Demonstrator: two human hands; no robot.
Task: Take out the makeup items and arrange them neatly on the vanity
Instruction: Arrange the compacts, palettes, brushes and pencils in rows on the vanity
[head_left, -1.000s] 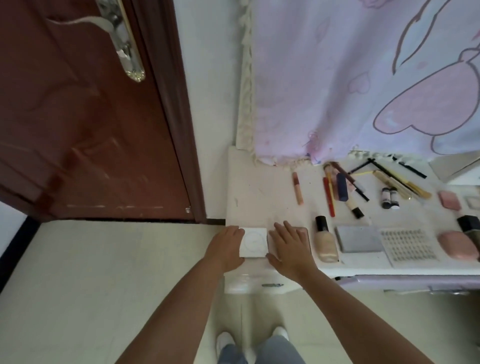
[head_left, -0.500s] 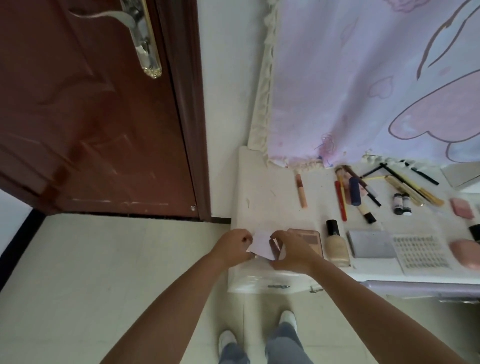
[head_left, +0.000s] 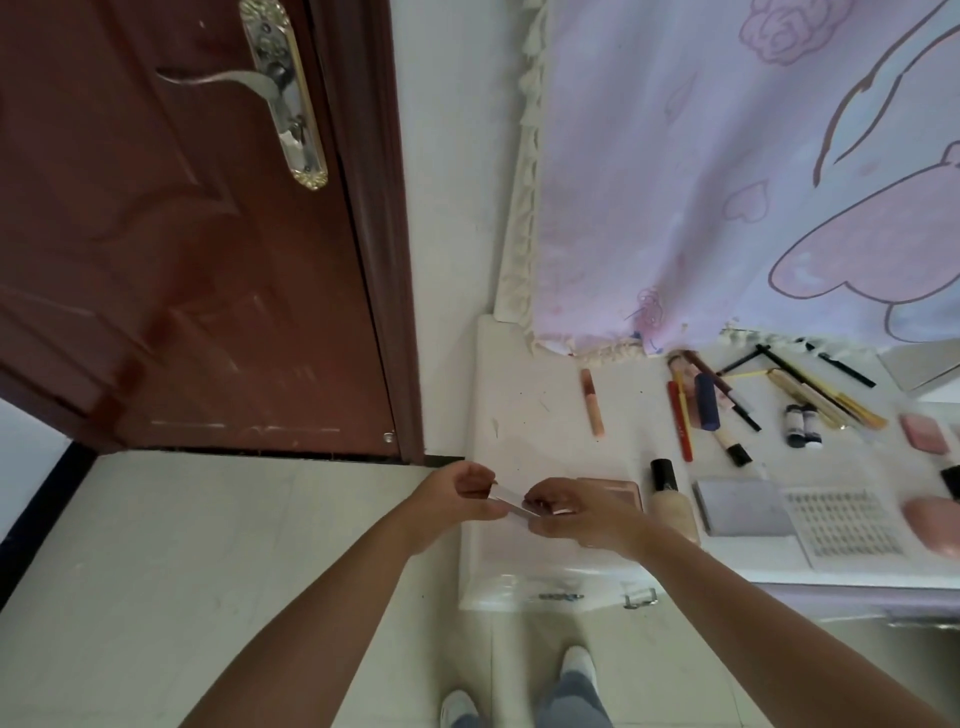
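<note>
the person holds a thin white compact (head_left: 511, 503) edge-on between both hands, lifted just above the left front corner of the white vanity (head_left: 524, 410). the left hand (head_left: 460, 493) pinches its left end with curled fingers and thumb; the right hand (head_left: 574, 512) curls over its right end, fingers closed on it. whether it is being opened or only carried cannot be told. to do the step well, the person should probably lower it flat, set it just left of the pink palette (head_left: 621, 491) that lies behind the right hand, square its edges to the vanity's front edge, and let go only once it rests, since the corner is close and a slip would send it to the floor. the compact's long axis runs left to right across the view, dipping slightly toward the right, with its thin edge facing the camera and its broad faces turned up and down. the foundation bottle (head_left: 670, 499) lies further right in the same row
</note>
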